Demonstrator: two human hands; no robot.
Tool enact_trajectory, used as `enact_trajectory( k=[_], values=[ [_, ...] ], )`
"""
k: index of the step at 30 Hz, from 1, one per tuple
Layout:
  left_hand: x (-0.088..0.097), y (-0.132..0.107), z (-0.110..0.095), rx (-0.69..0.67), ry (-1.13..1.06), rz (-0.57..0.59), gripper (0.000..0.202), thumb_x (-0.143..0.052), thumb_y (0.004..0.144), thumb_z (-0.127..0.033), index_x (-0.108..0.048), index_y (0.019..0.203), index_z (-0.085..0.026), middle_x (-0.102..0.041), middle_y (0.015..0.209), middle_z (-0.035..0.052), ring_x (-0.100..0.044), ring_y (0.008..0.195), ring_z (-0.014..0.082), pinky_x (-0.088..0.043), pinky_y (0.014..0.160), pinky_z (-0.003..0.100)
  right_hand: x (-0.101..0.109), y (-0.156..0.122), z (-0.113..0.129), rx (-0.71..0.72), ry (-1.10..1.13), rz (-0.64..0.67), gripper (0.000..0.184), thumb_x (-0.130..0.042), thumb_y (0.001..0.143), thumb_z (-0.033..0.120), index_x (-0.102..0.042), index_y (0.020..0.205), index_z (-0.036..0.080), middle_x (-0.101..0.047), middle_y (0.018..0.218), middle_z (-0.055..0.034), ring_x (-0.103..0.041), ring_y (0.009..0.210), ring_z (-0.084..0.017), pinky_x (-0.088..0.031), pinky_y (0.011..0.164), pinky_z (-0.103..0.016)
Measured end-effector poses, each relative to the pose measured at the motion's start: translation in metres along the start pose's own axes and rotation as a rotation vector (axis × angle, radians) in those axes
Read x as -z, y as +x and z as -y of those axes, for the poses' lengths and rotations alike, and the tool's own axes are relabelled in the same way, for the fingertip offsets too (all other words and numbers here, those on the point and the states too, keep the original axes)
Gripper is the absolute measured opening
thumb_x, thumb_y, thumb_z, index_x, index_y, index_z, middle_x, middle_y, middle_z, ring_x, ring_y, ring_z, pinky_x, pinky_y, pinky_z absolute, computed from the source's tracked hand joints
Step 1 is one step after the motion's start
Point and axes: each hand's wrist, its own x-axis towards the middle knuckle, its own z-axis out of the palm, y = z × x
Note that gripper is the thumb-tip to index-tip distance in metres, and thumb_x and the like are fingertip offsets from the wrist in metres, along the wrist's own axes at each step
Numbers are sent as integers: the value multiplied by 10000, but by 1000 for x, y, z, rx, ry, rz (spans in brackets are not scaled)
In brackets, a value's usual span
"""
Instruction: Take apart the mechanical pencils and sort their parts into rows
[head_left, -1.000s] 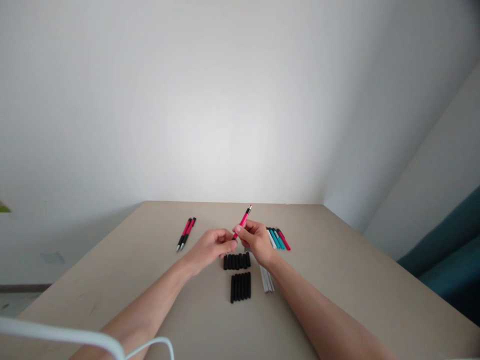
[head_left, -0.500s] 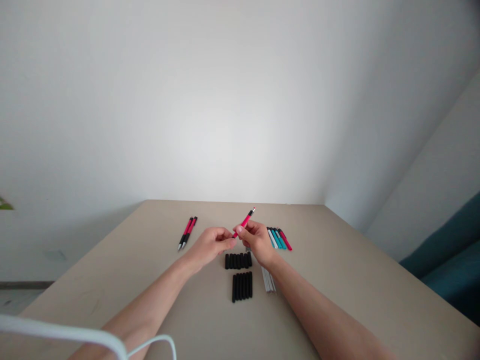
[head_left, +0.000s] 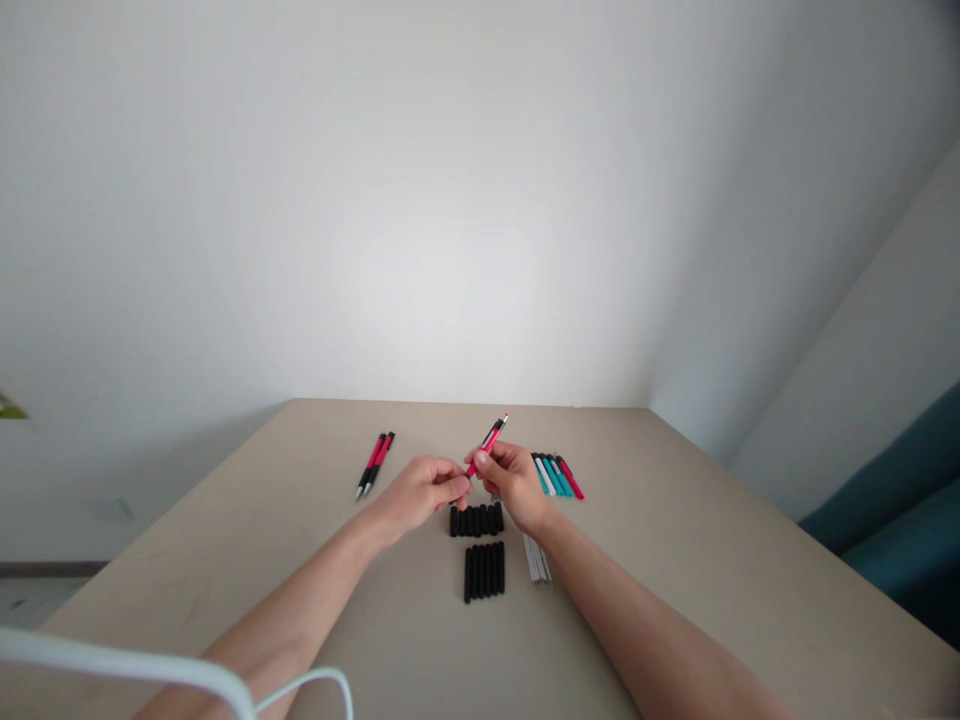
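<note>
My right hand is closed round a red pen whose far end points up and away over the beige table. My left hand is pinched at the pen's near end; what its fingertips hold there is hidden. Just below both hands lie two rows of short black pen parts, several in each row. Thin white refills lie beside them under my right wrist.
Two red-and-black pens lie side by side at the left. Several teal, white and red pen barrels lie at the right of my right hand. A white cable curves along the near left edge. A dark teal seat stands at the right.
The pen's far end swung slightly right, then back toward upright. Both hands stayed together over the black parts.
</note>
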Motion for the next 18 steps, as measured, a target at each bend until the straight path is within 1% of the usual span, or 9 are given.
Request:
enact_trajectory(
  k=[2,4,5,7,9,11,16,18],
  values=[
    [0,-1,-1,3,-15,52,338,-528,812,-426,-639,733,-116,-608,601,27,-434,535,109,-302,523,235,0,0,-1,-4,-3,12,341,-644,725,468,-634,752,128,-467,551,33,-308,422,-49,-194,417,-213],
    [-2,-1,-4,5,-48,70,343,-520,815,-432,-647,781,-115,-618,604,35,-440,539,113,-305,524,234,0,-1,0,-2,7,35,342,-628,740,470,-629,757,129,-474,549,29,-310,423,-51,-193,419,-214],
    [-2,-1,-5,5,-65,61,336,-529,809,-432,-645,805,-117,-627,623,38,-438,540,111,-302,523,232,0,-1,0,1,15,47,338,-620,748,468,-626,757,130,-473,546,30,-307,424,-51,-192,419,-215],
    [-3,-1,-6,4,-70,3,313,-575,774,-429,-632,803,-123,-629,664,32,-425,542,103,-294,520,226,-1,-1,2,6,24,55,332,-615,753,465,-619,746,133,-454,535,38,-292,421,-50,-185,417,-214],
    [-3,-1,-5,4,-26,-66,300,-619,735,-425,-615,724,-126,-603,655,14,-410,542,96,-290,525,223,-1,-1,3,8,14,44,326,-623,746,461,-617,731,135,-428,528,47,-280,418,-47,-180,416,-213],
    [-2,-1,-3,8,22,-81,316,-614,737,-433,-607,665,-125,-579,625,4,-395,531,95,-284,525,225,-1,-1,3,10,-4,32,324,-629,740,459,-617,723,135,-413,528,50,-285,419,-47,-185,417,-213],
    [0,-1,0,-13,23,49,368,-515,815,-442,-643,719,-111,-586,608,24,-365,510,97,-250,500,236,-2,-2,1,3,16,61,323,-612,753,462,-610,737,140,-464,540,31,-317,423,-56,-189,424,-217],
    [0,-2,-1,-20,7,66,384,-500,825,-449,-640,716,-108,-585,617,29,-364,515,95,-251,499,234,-1,-1,1,-5,35,79,333,-598,760,474,-602,742,142,-481,525,24,-320,420,-60,-186,423,-217]
  ],
)
